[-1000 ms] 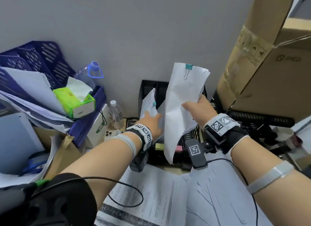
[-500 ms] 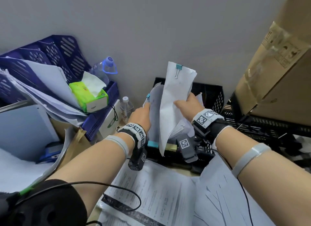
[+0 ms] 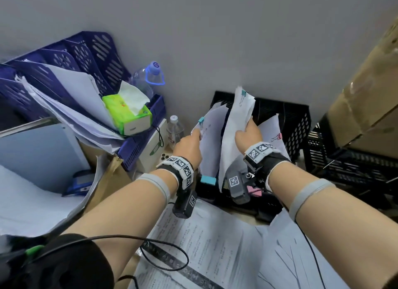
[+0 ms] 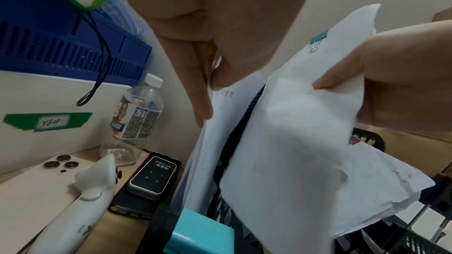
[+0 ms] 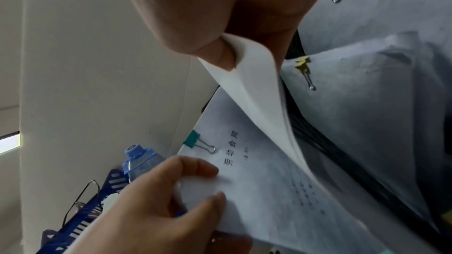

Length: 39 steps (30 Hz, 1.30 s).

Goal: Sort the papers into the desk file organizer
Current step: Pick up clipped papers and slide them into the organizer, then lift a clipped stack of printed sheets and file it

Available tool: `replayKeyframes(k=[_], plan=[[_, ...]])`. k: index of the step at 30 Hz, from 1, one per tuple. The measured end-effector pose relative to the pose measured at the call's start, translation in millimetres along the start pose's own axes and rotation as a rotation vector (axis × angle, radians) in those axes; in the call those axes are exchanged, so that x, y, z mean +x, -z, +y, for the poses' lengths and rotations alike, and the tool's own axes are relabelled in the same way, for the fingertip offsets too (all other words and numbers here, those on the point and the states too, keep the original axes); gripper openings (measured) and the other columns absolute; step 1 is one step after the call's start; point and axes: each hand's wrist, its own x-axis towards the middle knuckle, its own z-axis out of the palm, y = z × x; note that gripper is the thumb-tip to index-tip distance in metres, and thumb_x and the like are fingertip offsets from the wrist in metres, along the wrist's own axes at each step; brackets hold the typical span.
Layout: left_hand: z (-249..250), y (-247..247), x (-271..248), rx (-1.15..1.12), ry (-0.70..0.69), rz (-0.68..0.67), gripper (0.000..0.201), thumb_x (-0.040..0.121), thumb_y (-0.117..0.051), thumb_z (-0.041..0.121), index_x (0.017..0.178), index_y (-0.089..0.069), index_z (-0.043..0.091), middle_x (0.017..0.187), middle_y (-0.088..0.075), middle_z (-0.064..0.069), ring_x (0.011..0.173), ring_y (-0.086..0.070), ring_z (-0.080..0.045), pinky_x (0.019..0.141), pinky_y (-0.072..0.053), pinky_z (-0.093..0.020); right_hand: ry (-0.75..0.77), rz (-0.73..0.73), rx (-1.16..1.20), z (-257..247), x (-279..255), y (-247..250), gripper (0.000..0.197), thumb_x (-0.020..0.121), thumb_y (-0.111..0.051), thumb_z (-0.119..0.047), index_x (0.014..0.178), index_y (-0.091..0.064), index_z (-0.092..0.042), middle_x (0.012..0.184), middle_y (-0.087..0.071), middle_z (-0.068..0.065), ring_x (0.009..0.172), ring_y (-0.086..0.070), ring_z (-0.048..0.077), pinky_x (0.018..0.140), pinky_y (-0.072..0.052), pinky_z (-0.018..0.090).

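A green label (image 4: 47,122) on the white box under the blue tray, at the desk's back left, carries a white patch with the handwritten characters "X64". The small black device (image 4: 153,178) lying on the desk beside the black organizer shows upside-down print ending in "Wi-Fi6" above four small symbols. The clipped paper bundle (image 5: 281,186) standing in the organizer's left slot is headed with the large characters "劳动合同"; the smaller lines below are too blurred to read. The water bottle (image 4: 135,121) at the desk's back edge bears a printed label with a barcode, its text not legible. Square black-and-white marker codes (image 3: 233,181) sit on both wrist bands.
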Motion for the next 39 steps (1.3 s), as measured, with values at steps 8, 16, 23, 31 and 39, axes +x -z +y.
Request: replayKeyframes(k=[8,16,23,31,39], plan=[[6.3,-4.8,-2.0,-0.139,-0.036,0.008,0.036,0.090,-0.049,0.001,0.124,-0.045,0.012,0.106,-0.066,-0.018,0.092,-0.063,-0.039,0.071,-0.041,-0.035,-0.048,-0.032,-0.153,28.1,7.9,-28.8,0.022,0.081,-0.049,-0.033,0.090,-0.059,-0.015,0.077,-0.066,0.006,0.070,-0.066,0.031,0.072,-0.056,0.039],[-2.0,-12.0,-12.3,-0.283,-0.116,-0.037,0.058,0.089,-0.052,0.007,0.140,-0.032,0.024,0.108,-0.064,-0.011,0.082,-0.064,-0.029,0.077,-0.055,-0.043,-0.140,-0.387,-0.195,40.0,-7.9,-47.1,0.016,0.085,-0.051,-0.018,0.091,-0.060,-0.006,0.087,-0.072,0.018,0.078,-0.072,0.036,0.070,-0.061,0.048],[-63.0,-48.3,-43.8,-0.420,0.118,-0.080,0.050,0.078,-0.075,0.024,0.117,-0.046,0.032,0.093,-0.064,0.003,0.078,-0.067,-0.019,0.077,-0.057,-0.037,-0.456,-0.602,0.023,90.5,-49.3,-71.0,0.010,0.090,-0.048,-0.011,0.085,-0.057,-0.009,0.068,-0.058,0.011,0.054,-0.057,0.023,0.048,-0.046,0.026],[-168.9,-104.9,-132.1,-0.027,0.610,-0.487,0.028,0.089,-0.061,0.018,0.114,-0.054,0.010,0.116,-0.060,-0.010,0.112,-0.058,-0.033,0.095,-0.048,-0.037,-0.418,-0.799,-0.479,150.2,-108.0,-91.3,0.032,0.093,-0.054,-0.023,0.117,-0.064,-0.004,0.103,-0.056,0.009,0.098,-0.059,0.026,0.092,-0.053,0.047],[-192.3,-114.0,-185.6,-0.254,0.660,-0.343,0.014,0.087,-0.070,0.014,0.090,-0.057,0.015,0.091,-0.067,-0.006,0.084,-0.061,-0.026,0.072,-0.045,-0.027,-0.398,-0.742,-0.574,175.5,-133.8,-103.6,0.047,0.086,-0.056,-0.032,0.131,-0.051,-0.021,0.120,-0.058,0.006,0.093,-0.063,0.023,0.078,-0.055,0.035]])
